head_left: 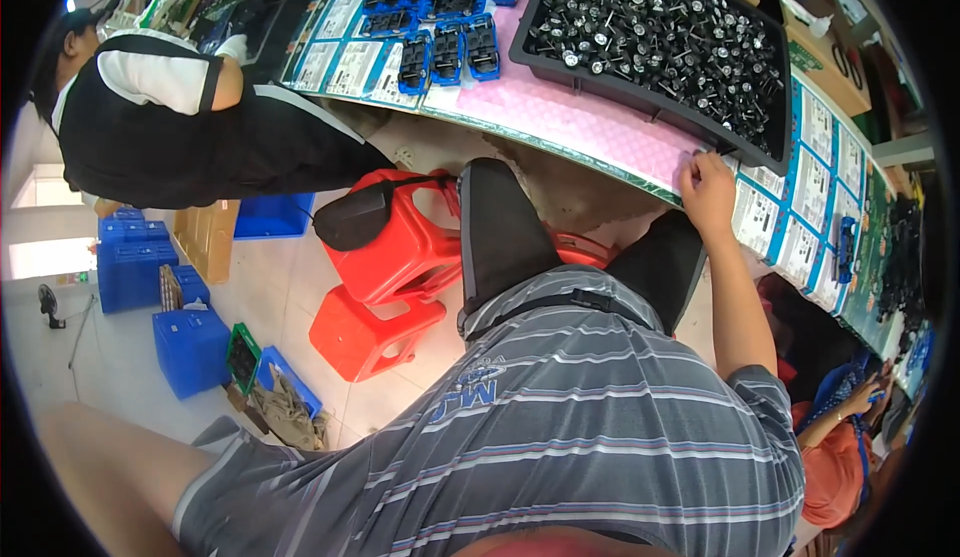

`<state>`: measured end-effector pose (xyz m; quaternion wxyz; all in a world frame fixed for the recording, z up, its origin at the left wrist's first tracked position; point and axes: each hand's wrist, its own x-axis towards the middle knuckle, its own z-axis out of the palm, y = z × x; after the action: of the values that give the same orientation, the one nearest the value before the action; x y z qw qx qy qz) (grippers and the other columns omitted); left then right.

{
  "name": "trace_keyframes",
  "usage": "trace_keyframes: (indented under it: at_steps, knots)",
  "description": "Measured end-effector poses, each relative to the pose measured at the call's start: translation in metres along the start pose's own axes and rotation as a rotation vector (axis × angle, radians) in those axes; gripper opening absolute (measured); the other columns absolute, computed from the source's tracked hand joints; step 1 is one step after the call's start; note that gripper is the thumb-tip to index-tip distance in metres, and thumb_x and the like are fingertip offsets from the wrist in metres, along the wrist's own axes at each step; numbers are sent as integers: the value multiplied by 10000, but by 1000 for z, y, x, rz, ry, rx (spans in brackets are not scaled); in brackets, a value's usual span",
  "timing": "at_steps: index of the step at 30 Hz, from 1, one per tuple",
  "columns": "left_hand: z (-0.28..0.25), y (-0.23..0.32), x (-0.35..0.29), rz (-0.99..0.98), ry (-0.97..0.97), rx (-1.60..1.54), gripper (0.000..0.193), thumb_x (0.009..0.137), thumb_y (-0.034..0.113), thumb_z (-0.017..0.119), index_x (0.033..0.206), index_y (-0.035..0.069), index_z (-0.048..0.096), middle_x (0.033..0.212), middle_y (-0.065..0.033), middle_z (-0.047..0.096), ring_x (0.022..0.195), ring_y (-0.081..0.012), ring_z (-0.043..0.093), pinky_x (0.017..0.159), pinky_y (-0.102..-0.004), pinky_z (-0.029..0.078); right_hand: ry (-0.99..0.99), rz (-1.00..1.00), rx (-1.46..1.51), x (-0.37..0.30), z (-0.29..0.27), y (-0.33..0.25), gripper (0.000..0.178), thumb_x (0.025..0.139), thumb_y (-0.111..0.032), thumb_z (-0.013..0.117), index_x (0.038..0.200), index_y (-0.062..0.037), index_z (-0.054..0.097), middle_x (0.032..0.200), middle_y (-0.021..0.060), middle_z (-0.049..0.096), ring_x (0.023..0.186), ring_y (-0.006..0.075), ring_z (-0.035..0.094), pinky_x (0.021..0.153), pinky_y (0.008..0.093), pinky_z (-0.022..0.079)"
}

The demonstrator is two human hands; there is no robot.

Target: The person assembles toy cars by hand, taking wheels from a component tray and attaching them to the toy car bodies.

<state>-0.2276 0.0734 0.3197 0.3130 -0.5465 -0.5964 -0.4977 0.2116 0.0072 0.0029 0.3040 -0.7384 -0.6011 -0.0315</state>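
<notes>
Beside right hand [706, 179] — black tray [620, 95]

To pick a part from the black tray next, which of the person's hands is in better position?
Probably the right hand: it is at the edge of the table, near the tray. The left arm points away, its hand out of view.
</notes>
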Motion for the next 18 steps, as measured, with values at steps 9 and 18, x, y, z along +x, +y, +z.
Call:
trace_keyframes:
  at_steps: [9, 18]
  knots:
    - [53, 13, -47, -153, -66, 43, 300, 1026, 206, 434, 1139, 6, 627, 1120, -146, 666, 941, -229, 649, 800, -345, 533, 8, 0, 32, -5, 4, 0, 138, 787, -121, 680, 752, -41, 573, 756, 151, 582, 744, 378, 599, 694, 477, 473]
    - [66, 22, -134, -285, -311, 208, 298, 1022, 193, 439, 1139, 3, 636, 1119, -147, 673, 925, -225, 656, 787, -335, 542, 118, 50, 482, 18, -37, -36, 247, 881, -117, 732, 736, 3, 573, 707, 71, 568, 634, 173, 545, 605, 316, 450]
